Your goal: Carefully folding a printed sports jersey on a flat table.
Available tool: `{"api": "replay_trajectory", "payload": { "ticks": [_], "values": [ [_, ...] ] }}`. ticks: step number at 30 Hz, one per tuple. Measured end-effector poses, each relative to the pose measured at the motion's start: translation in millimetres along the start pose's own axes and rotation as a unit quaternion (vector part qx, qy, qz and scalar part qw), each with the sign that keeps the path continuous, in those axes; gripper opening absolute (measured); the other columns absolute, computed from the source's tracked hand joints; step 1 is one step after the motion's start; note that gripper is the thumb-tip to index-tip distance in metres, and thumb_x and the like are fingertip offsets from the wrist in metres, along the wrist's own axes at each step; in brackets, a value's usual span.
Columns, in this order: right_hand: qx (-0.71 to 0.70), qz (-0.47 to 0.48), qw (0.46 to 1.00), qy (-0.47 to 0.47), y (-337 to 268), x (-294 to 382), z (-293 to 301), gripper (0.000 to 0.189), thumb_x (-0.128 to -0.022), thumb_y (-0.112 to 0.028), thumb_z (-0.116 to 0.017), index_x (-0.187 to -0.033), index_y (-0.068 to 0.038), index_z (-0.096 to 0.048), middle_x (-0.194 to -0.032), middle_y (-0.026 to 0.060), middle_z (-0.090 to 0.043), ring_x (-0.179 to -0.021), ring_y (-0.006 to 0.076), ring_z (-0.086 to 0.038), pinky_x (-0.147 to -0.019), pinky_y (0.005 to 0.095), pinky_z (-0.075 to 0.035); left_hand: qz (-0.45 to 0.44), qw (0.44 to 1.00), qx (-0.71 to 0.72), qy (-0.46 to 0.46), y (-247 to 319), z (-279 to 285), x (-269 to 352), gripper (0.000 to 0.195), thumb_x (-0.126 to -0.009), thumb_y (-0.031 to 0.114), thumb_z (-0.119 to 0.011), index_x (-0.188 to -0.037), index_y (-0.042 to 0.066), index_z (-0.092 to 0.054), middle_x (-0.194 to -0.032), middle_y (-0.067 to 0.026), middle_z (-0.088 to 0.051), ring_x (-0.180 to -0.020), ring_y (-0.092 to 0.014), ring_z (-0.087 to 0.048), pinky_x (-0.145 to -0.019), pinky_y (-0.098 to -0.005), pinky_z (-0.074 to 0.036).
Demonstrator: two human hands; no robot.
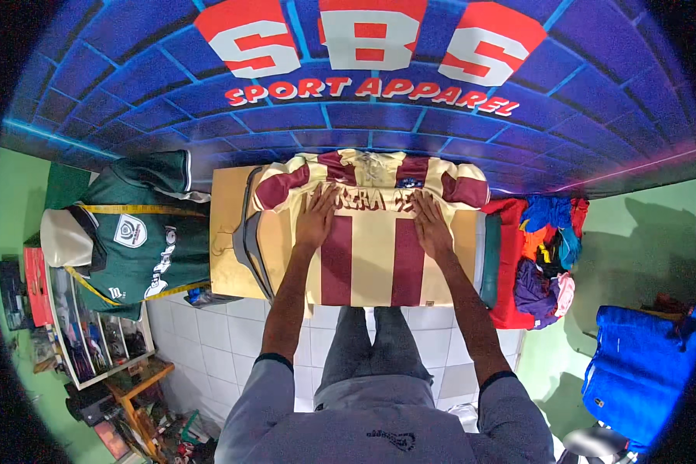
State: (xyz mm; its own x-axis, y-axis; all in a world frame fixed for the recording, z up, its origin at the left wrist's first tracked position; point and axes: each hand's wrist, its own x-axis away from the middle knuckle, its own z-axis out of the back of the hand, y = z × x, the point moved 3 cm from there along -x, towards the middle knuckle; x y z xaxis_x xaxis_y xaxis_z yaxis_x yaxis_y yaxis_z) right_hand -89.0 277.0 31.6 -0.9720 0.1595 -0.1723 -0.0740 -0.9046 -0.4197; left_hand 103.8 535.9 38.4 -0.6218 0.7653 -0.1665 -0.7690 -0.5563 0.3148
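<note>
A cream and maroon striped sports jersey (372, 261) lies spread over a wooden table, its collar toward the far wall and its hem along the near edge. Writing runs across its chest, and a small crest sits near the upper right. My left hand (318, 217) rests flat on the left side of the chest, over part of the lettering. On the right side, my right hand (432, 226) lies palm down on the fabric, also covering some letters. Neither hand grips anything. The cloth above the lettering looks wrinkled toward the collar.
Left of the jersey, dark clothes hangers (248, 232) lie on the wooden tabletop (223, 191). A dress form wears a green jersey (168, 243) with a yellow measuring tape (145, 209). Colourful fabric pieces (548, 255) are heaped on red cloth (506, 267) at right. Blue fabric (635, 365) hangs lower right.
</note>
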Motion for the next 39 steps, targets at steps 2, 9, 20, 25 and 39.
{"api": "replay_trajectory", "payload": {
  "ticks": [2,9,20,25,39],
  "values": [
    [0.007,0.007,1.0,0.014,2,-13,0,0.058,-0.102,-0.015,-0.041,-0.159,-0.008,-0.032,-0.169,0.0091,-0.024,-0.156,0.0312,-0.02,-0.126,0.0461,-0.02,-0.004,1.0,-0.014,0.007,-6,0,-12,0.053,-0.105,0.026,-0.041,-0.157,0.018,-0.04,-0.163,0.0056,-0.039,-0.155,-0.024,-0.026,-0.124,-0.0484,-0.019],
    [-0.223,-0.091,0.961,0.139,-28,-5,-15,0.057,-0.098,-0.014,-0.049,-0.154,-0.004,-0.041,-0.162,0.0145,-0.037,-0.152,0.0346,-0.031,-0.125,0.047,-0.023,0.022,0.973,0.203,0.103,44,-4,-14,0.054,-0.098,0.015,-0.052,-0.151,0.008,-0.047,-0.16,-0.0117,-0.043,-0.15,-0.033,-0.034,-0.118,-0.0499,-0.031],
    [0.044,-0.058,0.997,0.015,-71,10,-30,0.055,-0.101,-0.024,-0.045,-0.155,-0.013,-0.043,-0.167,0.0034,-0.032,-0.154,0.0311,-0.027,-0.123,0.0463,-0.023,0.039,0.992,0.114,0.025,56,-22,32,0.053,-0.105,0.026,-0.047,-0.156,0.013,-0.042,-0.164,-0.001,-0.038,-0.156,-0.028,-0.024,-0.124,-0.0468,-0.022],
    [0.055,-0.067,0.996,0.028,-25,27,-12,0.055,-0.102,-0.025,-0.044,-0.156,-0.016,-0.043,-0.166,0.003,-0.033,-0.154,0.0303,-0.028,-0.12,0.0422,-0.03,0.035,0.999,-0.041,0.004,11,6,42,0.051,-0.107,0.029,-0.042,-0.157,0.017,-0.04,-0.164,-0.0017,-0.037,-0.154,-0.029,-0.027,-0.124,-0.0471,-0.022],
    [-0.101,-0.067,0.988,0.093,-18,55,21,0.068,-0.092,-0.008,-0.05,-0.158,-0.008,-0.036,-0.168,0.0109,-0.028,-0.155,0.0299,-0.025,-0.124,0.0418,-0.026,0.081,0.985,0.115,0.096,-19,25,65,0.051,-0.104,0.014,-0.042,-0.155,0.007,-0.04,-0.162,-0.0117,-0.039,-0.152,-0.033,-0.03,-0.123,-0.0474,-0.024]
  ]
}}
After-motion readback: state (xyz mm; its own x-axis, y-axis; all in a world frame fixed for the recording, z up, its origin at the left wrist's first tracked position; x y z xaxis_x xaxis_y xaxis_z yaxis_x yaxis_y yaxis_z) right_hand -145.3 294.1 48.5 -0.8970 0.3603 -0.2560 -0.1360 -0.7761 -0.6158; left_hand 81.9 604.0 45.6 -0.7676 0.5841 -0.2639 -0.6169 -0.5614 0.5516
